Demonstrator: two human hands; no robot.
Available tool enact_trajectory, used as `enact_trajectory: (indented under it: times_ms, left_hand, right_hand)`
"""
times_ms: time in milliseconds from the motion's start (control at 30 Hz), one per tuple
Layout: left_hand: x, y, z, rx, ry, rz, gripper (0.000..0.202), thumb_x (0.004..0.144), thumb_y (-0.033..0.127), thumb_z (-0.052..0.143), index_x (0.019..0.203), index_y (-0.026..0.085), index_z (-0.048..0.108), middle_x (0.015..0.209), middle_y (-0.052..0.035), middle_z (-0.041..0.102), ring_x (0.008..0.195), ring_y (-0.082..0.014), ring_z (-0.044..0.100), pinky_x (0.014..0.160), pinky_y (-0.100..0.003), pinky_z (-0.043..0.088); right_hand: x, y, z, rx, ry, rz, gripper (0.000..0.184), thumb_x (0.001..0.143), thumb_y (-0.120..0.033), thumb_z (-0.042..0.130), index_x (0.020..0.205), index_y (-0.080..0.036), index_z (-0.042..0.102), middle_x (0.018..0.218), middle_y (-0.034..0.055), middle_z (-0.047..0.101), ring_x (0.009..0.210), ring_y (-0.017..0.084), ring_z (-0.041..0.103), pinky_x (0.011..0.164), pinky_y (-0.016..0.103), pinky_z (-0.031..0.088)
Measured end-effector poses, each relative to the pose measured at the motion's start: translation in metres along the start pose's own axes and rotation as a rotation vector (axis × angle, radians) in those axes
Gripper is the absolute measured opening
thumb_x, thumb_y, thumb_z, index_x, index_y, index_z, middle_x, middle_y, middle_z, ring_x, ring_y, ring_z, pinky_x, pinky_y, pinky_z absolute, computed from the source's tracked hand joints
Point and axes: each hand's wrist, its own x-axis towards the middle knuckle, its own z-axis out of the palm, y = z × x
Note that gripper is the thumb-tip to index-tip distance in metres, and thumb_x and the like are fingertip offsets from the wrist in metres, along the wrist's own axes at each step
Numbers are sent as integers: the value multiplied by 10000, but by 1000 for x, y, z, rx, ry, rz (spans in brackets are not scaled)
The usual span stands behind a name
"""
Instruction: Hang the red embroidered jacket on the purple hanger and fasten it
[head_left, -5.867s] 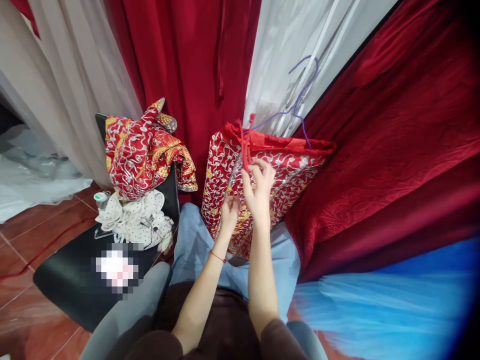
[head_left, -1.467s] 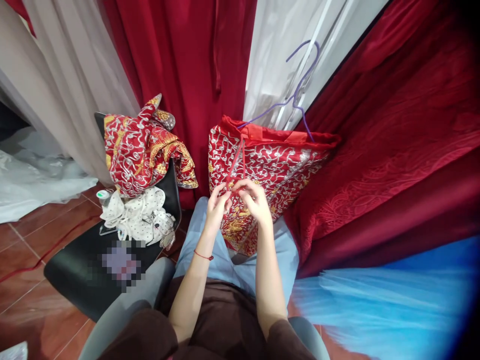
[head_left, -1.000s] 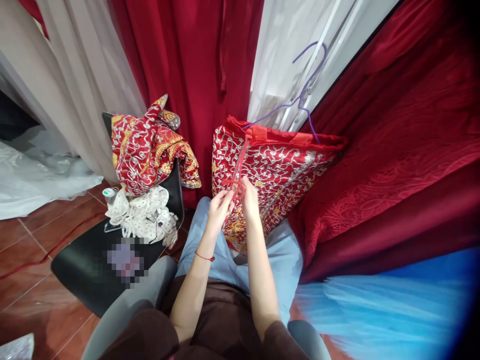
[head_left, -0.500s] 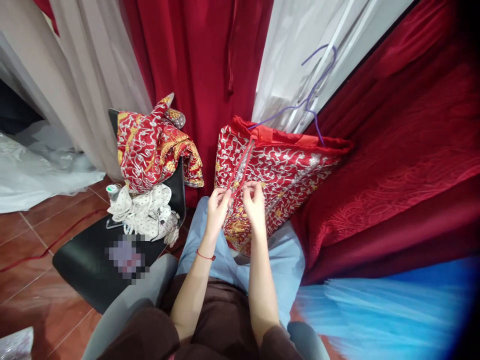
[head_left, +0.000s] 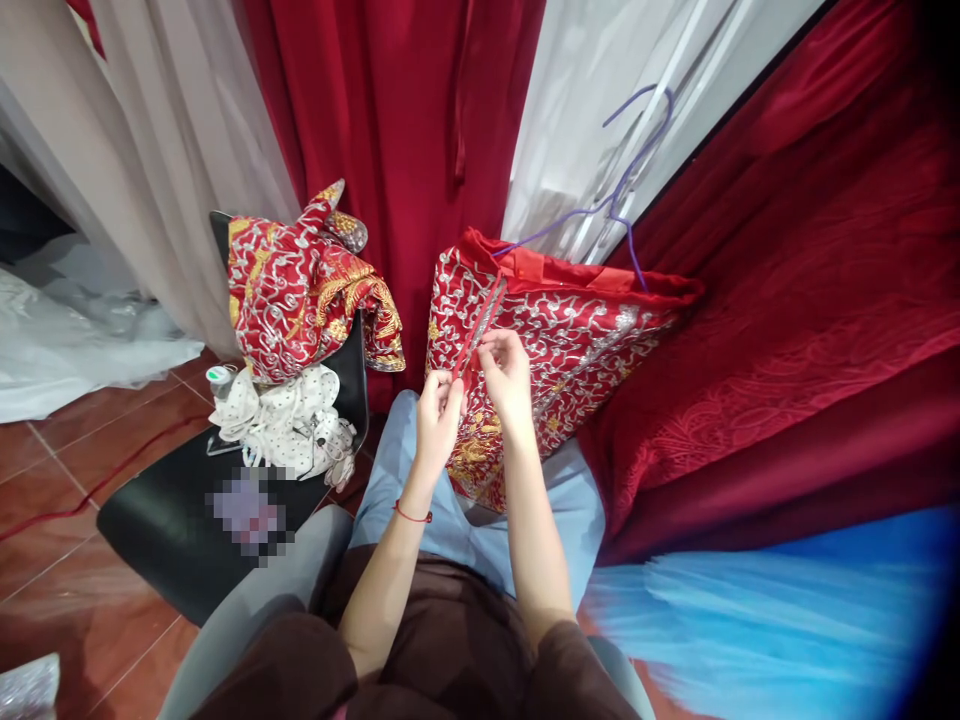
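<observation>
The earlier loop is drawn closed, seemingly knotted; the red cord is pinched taut by the left hand and right hand, rising above the fingers.

On my feed, a black chair carried a red embroidered garment piled on white dotted cloth.

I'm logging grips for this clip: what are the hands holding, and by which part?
Both the left hand and right hand pinch the red cord at its lower end; it hangs from the top edge of the embroidered red garment.
</observation>
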Motion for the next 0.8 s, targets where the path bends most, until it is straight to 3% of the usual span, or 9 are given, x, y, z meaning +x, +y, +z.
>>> enact_trajectory:
  times_ms: [133,200,333,467,567,633,700,800]
  left_hand:
    - [0,2,-1,-29,-80,-48,298,872,475,600,817,208,480,545,67,469,470,-61,389,471,-197,266]
    - [0,2,-1,-79,-101,-107,314,853,487,619,807,207,482,529,72,460,438,-51,343,443,-196,222]
    - [7,2,-5,-210,-98,-204,345,797,491,677,795,205,485,515,75,453,409,-34,296,415,-189,167]
    - [30,2,-14,-225,-70,-215,340,768,466,720,803,196,515,519,86,423,417,-30,319,418,-180,186]
    - [53,0,-26,-200,-160,-243,276,768,374,743,836,187,552,555,80,462,440,-33,357,431,-181,204]
    - [68,-2,-35,-160,-284,-246,159,817,275,694,870,179,578,586,64,509,468,-38,394,452,-187,220]
    - [81,-3,-44,-119,-366,-224,54,858,183,624,905,174,599,607,51,533,488,-45,409,471,-199,230]
    - [94,-2,-53,-73,-361,-174,84,874,132,579,927,177,627,634,35,557,515,-65,434,484,-214,260]
  right_hand:
    - [1,-8,-1,-41,-403,6,141,851,-217,476,949,-247,573,904,12,636,770,154,572,774,314,499]
    - [3,-13,-3,-97,-478,23,176,860,-214,463,996,-253,568,852,-1,648,709,155,566,737,306,495]
    - [1,-21,-8,-377,-473,50,121,929,-324,470,938,-248,564,560,-49,542,495,156,474,605,282,394]
    - [-3,-22,-12,-537,-445,-120,217,896,-451,586,987,-255,607,532,-56,490,516,162,468,703,291,375]
    - [-3,-14,-15,-618,-489,-241,205,900,-424,581,949,-231,627,544,-41,486,577,172,490,807,341,390]
    - [-3,-5,-16,-702,-480,-319,188,913,-387,549,878,-218,624,650,12,572,720,207,550,877,399,388]
    - [-6,5,-17,-810,-384,-412,158,908,-343,538,874,-211,617,922,91,648,1002,276,559,970,487,352]
    - [-12,18,-21,-894,-167,-513,126,906,-266,493,937,-204,599,1345,154,499,1360,349,333,1075,600,250]
